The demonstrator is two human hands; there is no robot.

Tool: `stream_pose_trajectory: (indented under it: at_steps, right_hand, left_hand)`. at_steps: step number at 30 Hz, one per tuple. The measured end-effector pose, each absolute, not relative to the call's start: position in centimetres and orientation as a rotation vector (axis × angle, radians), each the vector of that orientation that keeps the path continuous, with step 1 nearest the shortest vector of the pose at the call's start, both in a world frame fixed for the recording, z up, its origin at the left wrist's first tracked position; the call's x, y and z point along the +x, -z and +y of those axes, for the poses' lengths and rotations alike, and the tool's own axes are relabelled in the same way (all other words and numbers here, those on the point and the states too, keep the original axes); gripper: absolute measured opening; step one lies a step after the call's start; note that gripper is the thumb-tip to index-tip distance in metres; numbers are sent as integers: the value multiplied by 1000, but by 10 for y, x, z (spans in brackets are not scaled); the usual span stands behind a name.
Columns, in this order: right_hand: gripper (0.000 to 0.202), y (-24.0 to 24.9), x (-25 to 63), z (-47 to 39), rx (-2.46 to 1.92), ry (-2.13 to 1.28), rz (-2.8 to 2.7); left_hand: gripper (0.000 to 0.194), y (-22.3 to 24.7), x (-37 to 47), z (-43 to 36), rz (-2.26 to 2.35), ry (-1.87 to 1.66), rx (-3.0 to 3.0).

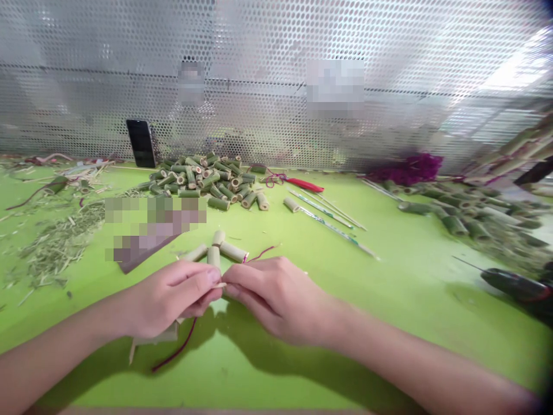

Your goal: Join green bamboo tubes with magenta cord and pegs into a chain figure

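In the head view, we see the left hand (pixel 170 294) curled closely, thumb and fingers pinching a thin pale stick (pixel 220 285), probably to steady it. The right hand (pixel 280 300) has its fingertips pinched together on the stick's other end, seemingly for fine control. Jointed bamboo pieces (pixel 213 257) lie just beyond on the green table (pixel 410 276); the cut-bamboo heap (pixel 207 181) sits farther back, perhaps leaving working room.

On the table (pixel 410 323) we are seeing tubes (pixel 234 251) in front of a heap (pixel 211 177), a phone (pixel 141 144) standing to its left, before the mesh (pixel 268 69). Shavings (pixel 64 245) are lying left of the tubes, sticks (pixel 325 221) right of the heap, a tool (pixel 507 282) far right, before a second heap (pixel 453 225).
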State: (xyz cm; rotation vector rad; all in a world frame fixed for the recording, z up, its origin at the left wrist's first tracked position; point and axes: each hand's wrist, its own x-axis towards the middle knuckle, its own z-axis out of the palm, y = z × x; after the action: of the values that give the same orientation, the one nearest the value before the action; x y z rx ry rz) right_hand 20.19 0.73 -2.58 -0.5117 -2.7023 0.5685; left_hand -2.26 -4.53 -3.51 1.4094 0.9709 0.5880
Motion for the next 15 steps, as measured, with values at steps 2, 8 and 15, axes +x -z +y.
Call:
stream_pose_trajectory:
  at_steps: [2,8,15]
  right_hand:
    - [21,22,201,7,-550,-682,-2699]
    - [28,11,202,8,-652,-1014,-2652]
    - [27,19,203,18,-539,-1331,-2518]
  left_hand:
    - [51,39,-19,-45,888,-599,1273]
    - [47,42,-15,-44,704,-621,1027]
    - [44,47,-11,-45,644,-658,871]
